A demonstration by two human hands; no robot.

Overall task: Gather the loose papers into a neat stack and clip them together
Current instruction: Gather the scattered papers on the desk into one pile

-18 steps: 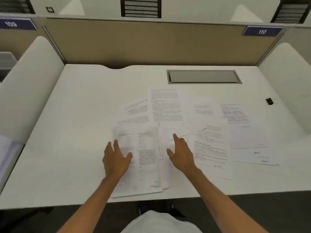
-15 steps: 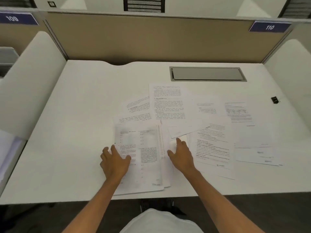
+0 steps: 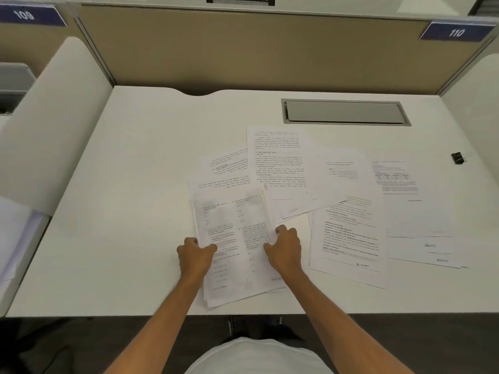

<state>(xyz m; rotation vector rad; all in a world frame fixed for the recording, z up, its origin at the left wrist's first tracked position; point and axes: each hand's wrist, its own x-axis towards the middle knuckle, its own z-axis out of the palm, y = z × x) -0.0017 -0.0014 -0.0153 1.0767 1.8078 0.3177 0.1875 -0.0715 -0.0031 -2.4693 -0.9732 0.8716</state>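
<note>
While the left hand (image 3: 195,255) grips the left side of one small stack (image 3: 235,238) and the right hand (image 3: 286,249) its right side, the stack lies near the front edge of the bench (image 3: 135,184). About seven loose sheets (image 3: 348,238) overlap behind and right of it. One black clip (image 3: 458,158) sits far right, well apart. One grey hatch (image 3: 345,112) lies behind.

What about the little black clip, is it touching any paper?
Apart. The head view shows the black clip lying alone on the desk, with a clear gap before the rightmost paper.
</note>
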